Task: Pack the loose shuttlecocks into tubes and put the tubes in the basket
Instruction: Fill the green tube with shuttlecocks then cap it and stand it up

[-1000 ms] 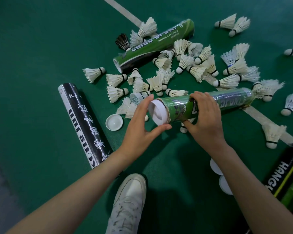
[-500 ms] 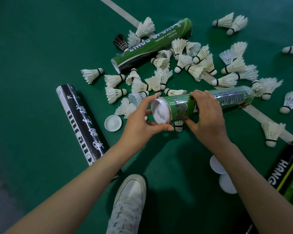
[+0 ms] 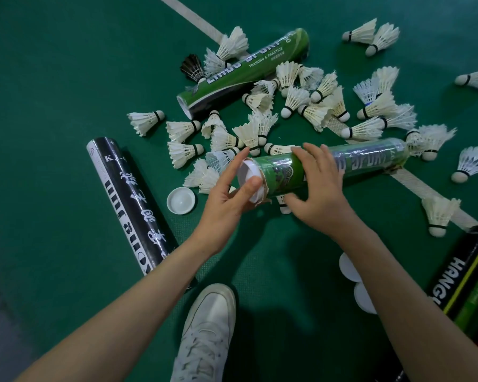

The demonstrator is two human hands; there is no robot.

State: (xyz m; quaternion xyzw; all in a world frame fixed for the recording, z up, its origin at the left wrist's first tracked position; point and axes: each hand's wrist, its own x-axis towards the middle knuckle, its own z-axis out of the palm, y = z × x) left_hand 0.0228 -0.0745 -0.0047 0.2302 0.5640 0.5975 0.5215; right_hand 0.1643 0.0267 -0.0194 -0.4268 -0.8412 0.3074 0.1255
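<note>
Two hands share one green tube (image 3: 370,161). The right hand (image 3: 320,194) has its grip clamped over the tube a little in from its left end. The left hand (image 3: 226,205) pinches the white cap (image 3: 246,172) at that mouth (thumb flat on the cap's face, forefinger over the rim). The tube runs left to right low over the green floor (image 3: 53,78), its right end by a white court line (image 3: 425,188). Loose shuttlecocks (image 3: 315,114) lie scattered just beyond, around a second green tube (image 3: 246,73). To the left lies a black tube (image 3: 127,199), with a spare cap (image 3: 181,200) beside it. A white shoe (image 3: 207,326) is nearest.
</note>
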